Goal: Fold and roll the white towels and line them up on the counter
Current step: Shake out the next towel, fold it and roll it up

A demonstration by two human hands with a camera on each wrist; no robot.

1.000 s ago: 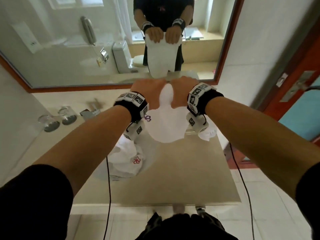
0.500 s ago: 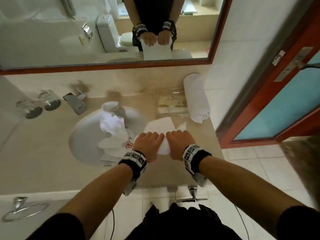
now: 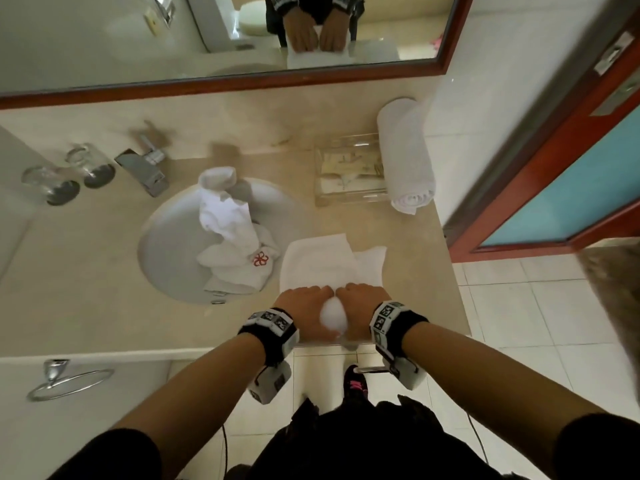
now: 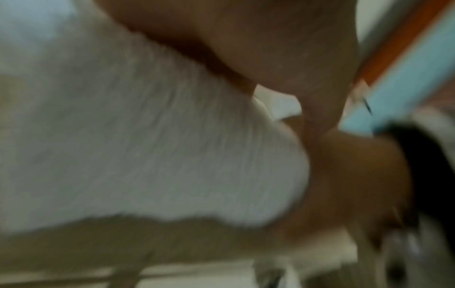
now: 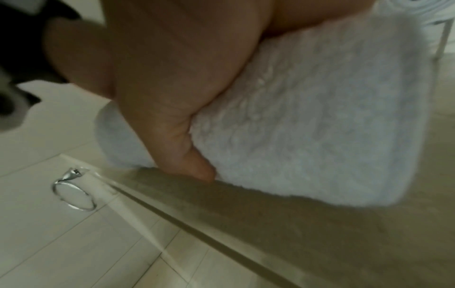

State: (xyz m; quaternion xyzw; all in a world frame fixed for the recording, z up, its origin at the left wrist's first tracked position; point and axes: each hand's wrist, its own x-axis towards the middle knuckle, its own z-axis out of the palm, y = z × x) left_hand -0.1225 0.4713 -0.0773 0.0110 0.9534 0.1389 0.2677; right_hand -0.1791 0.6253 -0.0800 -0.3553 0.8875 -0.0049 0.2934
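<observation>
A folded white towel (image 3: 318,261) lies flat on the beige counter (image 3: 86,289), right of the sink. My left hand (image 3: 301,303) and right hand (image 3: 363,299) sit side by side on its near end, by the counter's front edge, fingers curled over a bunched bulge of cloth. In the right wrist view my right hand (image 5: 172,117) has its thumb tucked against the towel (image 5: 320,126). The left wrist view is blurred and shows the towel (image 4: 147,146) under my left hand (image 4: 246,39). A rolled white towel (image 3: 405,157) lies at the counter's right end.
Crumpled white towels (image 3: 228,233) fill the round sink (image 3: 156,244). A clear tray (image 3: 349,171) stands beside the rolled towel. Faucet (image 3: 142,168) and two glasses (image 3: 52,181) are at the back left. A towel ring (image 3: 69,379) hangs below the counter; a door (image 3: 571,188) is to the right.
A second ago both hands held the towel up in the air. It has since come down flat onto the counter, and my hands have drawn back to its near end.
</observation>
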